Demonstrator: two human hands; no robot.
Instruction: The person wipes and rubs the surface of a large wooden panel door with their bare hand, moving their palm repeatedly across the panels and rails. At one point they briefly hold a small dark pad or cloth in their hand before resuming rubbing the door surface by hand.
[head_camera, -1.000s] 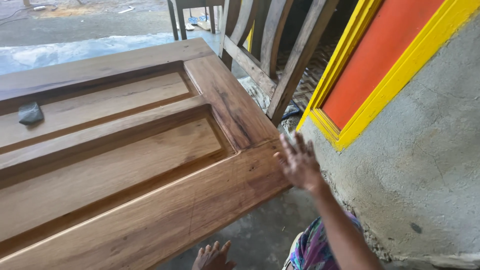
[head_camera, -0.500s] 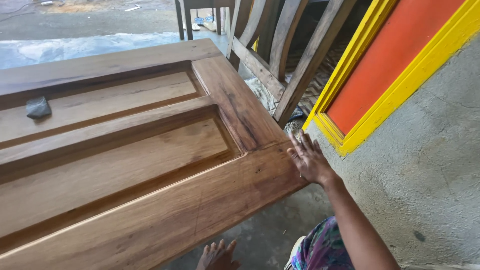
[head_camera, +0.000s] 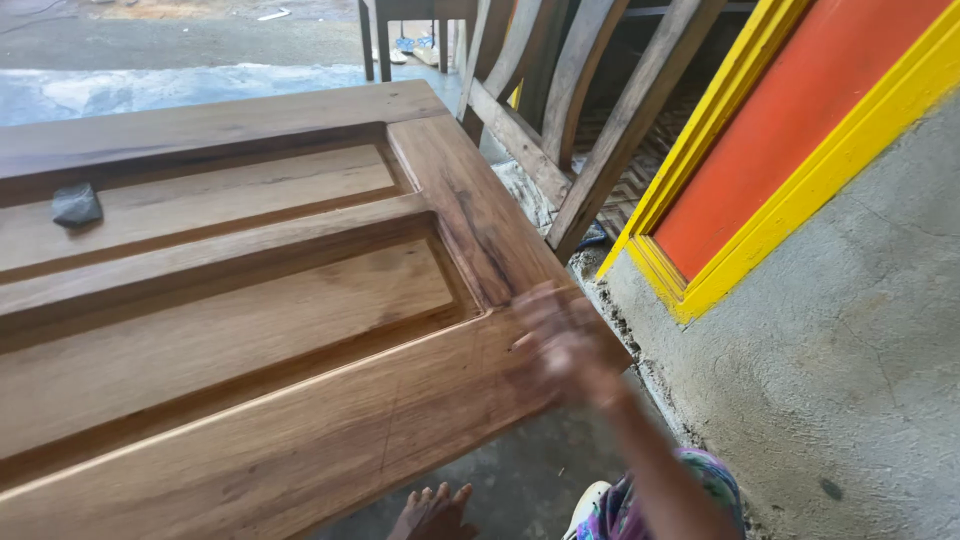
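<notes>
Wooden door, blurred right hand

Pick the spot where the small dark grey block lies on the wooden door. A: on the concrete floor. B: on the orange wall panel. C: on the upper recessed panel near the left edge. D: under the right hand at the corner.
C: the small dark grey block rests on the upper recessed panel of the wooden door, far from the blurred right hand at the door's near right corner.

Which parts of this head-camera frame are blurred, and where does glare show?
Head view: the right hand over the brown panelled wooden door's corner is smeared by motion blur, so its fingers are indistinct; door grain and small dark grey pad are sharp; the sunlit pale ground beyond looks washed out.
</notes>
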